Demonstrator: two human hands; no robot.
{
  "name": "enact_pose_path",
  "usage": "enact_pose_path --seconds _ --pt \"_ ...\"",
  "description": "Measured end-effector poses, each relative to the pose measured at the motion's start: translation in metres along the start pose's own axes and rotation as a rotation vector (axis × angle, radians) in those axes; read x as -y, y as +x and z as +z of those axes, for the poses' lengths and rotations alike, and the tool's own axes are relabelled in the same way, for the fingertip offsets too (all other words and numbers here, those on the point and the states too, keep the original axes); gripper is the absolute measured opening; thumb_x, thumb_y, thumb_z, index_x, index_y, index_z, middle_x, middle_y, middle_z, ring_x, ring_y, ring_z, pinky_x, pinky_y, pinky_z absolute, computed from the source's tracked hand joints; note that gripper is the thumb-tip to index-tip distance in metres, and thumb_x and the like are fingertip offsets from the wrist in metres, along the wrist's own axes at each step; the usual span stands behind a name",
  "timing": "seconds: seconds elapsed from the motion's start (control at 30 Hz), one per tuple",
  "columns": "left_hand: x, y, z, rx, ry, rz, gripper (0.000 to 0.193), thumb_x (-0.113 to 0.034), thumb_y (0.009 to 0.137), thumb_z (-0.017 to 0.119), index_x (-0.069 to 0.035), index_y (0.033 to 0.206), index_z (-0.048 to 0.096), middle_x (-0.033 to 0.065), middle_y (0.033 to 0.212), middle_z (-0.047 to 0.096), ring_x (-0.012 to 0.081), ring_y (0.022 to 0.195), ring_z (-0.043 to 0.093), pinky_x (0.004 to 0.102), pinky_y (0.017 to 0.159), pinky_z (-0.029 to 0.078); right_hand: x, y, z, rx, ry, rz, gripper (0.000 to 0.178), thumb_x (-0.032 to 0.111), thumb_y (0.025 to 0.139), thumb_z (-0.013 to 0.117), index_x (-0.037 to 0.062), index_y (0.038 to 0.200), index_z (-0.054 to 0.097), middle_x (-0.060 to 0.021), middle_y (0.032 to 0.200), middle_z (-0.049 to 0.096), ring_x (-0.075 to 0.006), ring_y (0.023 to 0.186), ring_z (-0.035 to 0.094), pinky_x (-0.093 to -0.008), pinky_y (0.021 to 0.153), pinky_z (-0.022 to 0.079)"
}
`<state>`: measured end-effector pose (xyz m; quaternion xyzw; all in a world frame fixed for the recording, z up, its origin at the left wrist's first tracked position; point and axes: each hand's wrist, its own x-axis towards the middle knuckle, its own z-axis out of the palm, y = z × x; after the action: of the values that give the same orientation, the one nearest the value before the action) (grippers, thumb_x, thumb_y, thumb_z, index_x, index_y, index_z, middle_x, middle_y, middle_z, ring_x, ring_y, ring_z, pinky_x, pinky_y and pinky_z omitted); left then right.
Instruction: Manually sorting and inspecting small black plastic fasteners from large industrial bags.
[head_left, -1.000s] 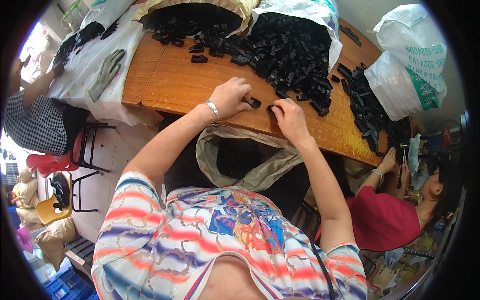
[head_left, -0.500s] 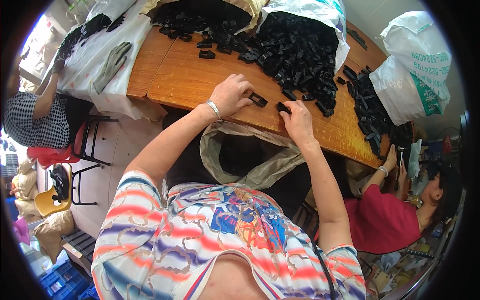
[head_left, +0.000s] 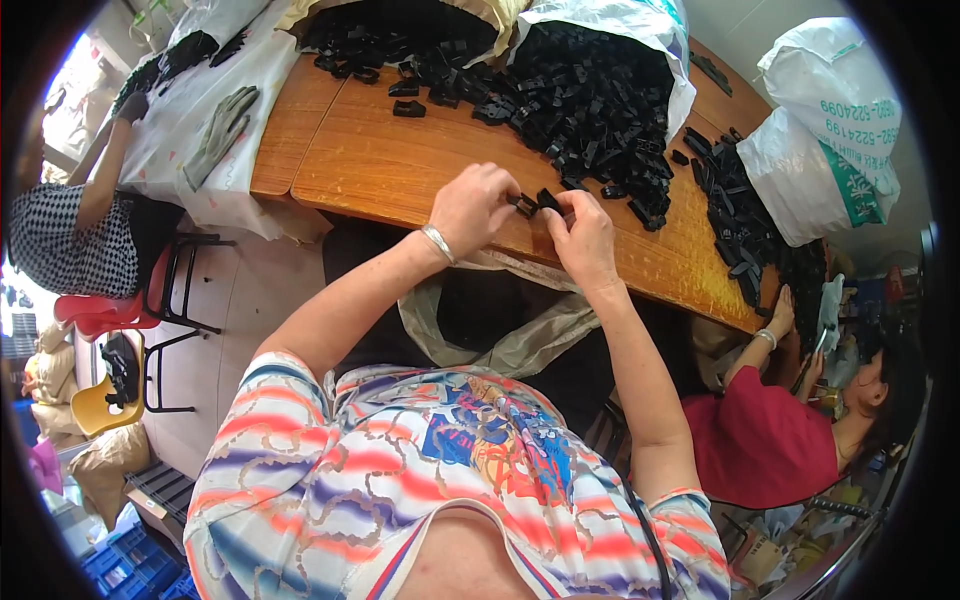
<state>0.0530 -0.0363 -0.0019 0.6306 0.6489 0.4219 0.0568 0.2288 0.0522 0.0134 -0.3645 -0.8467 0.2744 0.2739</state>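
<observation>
Now the two hands are close together over the bench (head_left: 400, 150), just in from its near edge. The left hand (head_left: 470, 210) pinches a small black frame (head_left: 524, 206) between thumb and forefinger; the right hand (head_left: 585, 240) pinches a black block (head_left: 548, 201) between thumb and fingers. Half a second ago a clear strip of wood showed between these pieces; since then the gap has nearly closed, though whether they touch cannot be told. This likely means the work has passed from holding the two apart to bringing them together. Toward the far edge, a heap (head_left: 590, 110) of similar black pieces spills from a white sack (head_left: 684, 95) across the bench. A tan sack (head_left: 545, 335) gapes below the near edge, at the person's lap. By the right end, a co-worker's hand (head_left: 781, 315) is beside another spread of long black pieces (head_left: 740, 225).
</observation>
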Motion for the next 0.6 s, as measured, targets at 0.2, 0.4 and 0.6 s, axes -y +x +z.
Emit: enact_pose_path --seconds 0.2,0.4,0.6 --pt "0.017 0.01 -0.001 0.072 0.041 -0.015 0.029 -0.014 0.074 0.076 -0.009 0.102 0.067 0.0074 0.096 0.061 0.0271 0.099 0.058 0.0381 0.084 0.052 0.005 0.011 0.018 -0.032 -0.061 -0.203 0.017 0.004 0.084 0.071 -0.0008 0.098 0.063 -0.0144 0.092 0.062 -0.0286 0.073 0.066 -0.0368 0.065 0.053" --pt "0.023 0.012 0.003 0.139 0.108 -0.02 0.024 -0.017 0.075 0.076 -0.011 0.097 0.07 0.0052 0.091 0.059 0.0268 0.093 0.057 0.0375 0.081 0.051 0.007 0.01 0.025 0.003 -0.218 -0.307 0.019 0.006 0.082 0.071 0.0019 0.1 0.065 -0.0131 0.092 0.06 -0.0359 0.079 0.064 -0.042 0.068 0.053" --pt "0.024 0.009 0.004 0.136 0.1 0.004 0.022 -0.017 0.075 0.075 -0.01 0.096 0.07 0.0059 0.093 0.061 0.0271 0.095 0.058 0.0378 0.082 0.051 -0.002 -0.005 0.037 -0.077 -0.527 -0.538 0.029 0.011 0.082 0.065 -0.0007 0.108 0.06 -0.0129 0.098 0.056 -0.0302 0.091 0.059 -0.0392 0.072 0.052"
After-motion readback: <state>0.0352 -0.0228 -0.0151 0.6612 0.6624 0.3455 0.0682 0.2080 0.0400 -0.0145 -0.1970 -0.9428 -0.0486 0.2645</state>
